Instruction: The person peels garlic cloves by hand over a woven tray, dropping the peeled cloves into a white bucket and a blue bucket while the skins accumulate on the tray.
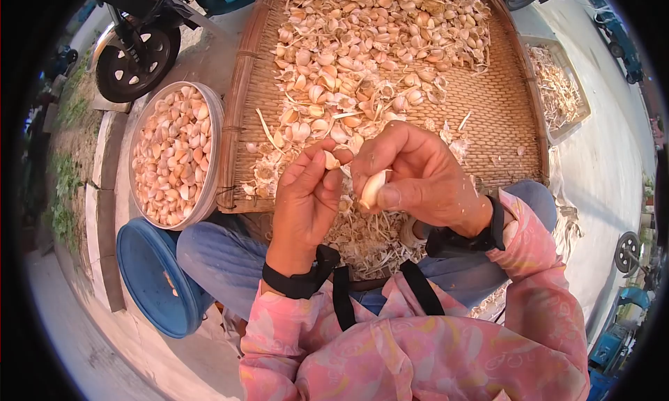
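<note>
Bare hands worked garlic above the near edge of a woven tray (488, 112). The right hand (425, 174) had its grip closed, thumb against bent fingers, on a pale clove (374, 189). The left hand (306, 192), just beside it, pinched a small pale piece (332, 162) between thumb and fingertip, its grip closed too; whether that piece was clove or skin could not be told. Black bands (296, 282) circled both wrists, below pink sleeves (536, 282).

A heap of garlic (376, 35) covered much of the tray, thickest toward its far side, with weave showing on the right. Husks (369, 244) lay below the tray's near edge. Left of the tray stood a white bucket (218, 133) full of cloves, and nearer the person, a blue bucket (150, 282). Right of the tray sat a crate (568, 130) of husks; beyond its far left corner, a black wheel (137, 70).
</note>
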The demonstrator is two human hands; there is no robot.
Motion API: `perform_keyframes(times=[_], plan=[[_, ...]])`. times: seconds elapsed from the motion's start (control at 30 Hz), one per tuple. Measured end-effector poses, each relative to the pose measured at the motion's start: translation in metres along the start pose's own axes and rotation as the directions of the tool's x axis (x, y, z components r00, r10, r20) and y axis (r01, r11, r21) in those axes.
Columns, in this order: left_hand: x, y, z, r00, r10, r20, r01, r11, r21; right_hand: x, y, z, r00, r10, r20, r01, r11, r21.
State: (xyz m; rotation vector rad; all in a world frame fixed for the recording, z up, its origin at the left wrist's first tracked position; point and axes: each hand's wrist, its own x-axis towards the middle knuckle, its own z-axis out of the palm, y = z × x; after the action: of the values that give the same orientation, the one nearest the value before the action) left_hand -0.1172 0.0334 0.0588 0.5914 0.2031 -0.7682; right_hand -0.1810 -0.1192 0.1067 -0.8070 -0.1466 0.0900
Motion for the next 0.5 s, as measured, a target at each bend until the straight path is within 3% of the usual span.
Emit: perform_keyframes(times=[0.03, 0.1, 0.23, 0.3, 0.33, 0.43, 0.5], plan=[[-0.003, 0.002, -0.004, 0.998, -0.029, 0.055, 0.031, 0.999, -0.040, -0.006, -0.015, 0.032, 0.997, -0.024, 0.067, 0.019, 0.997, 0.074], [-0.008, 0.005, -0.008, 0.992, -0.071, 0.106, 0.080, 0.993, -0.084, -0.006, -0.023, 0.061, 0.924, -0.312, 0.219, 0.273, 0.943, 0.192], [-0.016, 0.008, 0.003, 0.987, -0.108, 0.117, 0.119, 0.989, -0.087, -0.018, -0.024, 0.103, 0.739, -0.670, 0.062, 0.593, 0.692, 0.411], [-0.019, 0.006, 0.005, 0.990, -0.122, 0.069, 0.127, 0.989, -0.073, -0.009, -0.017, 0.110, 0.579, -0.814, -0.046, 0.756, 0.516, 0.402], [-0.019, 0.003, 0.000, 0.984, -0.118, 0.134, 0.132, 0.986, -0.100, -0.001, -0.010, 0.114, 0.469, -0.878, -0.101, 0.846, 0.413, 0.336], [-0.021, -0.003, 0.001, 0.987, -0.120, 0.110, 0.133, 0.984, -0.120, -0.032, -0.041, 0.103, 0.815, -0.576, 0.063, 0.560, 0.811, 0.171], [-0.021, -0.007, 0.001, 0.986, -0.126, 0.114, 0.141, 0.980, -0.142, -0.036, -0.047, 0.098, 0.868, -0.477, 0.139, 0.461, 0.878, 0.133]])
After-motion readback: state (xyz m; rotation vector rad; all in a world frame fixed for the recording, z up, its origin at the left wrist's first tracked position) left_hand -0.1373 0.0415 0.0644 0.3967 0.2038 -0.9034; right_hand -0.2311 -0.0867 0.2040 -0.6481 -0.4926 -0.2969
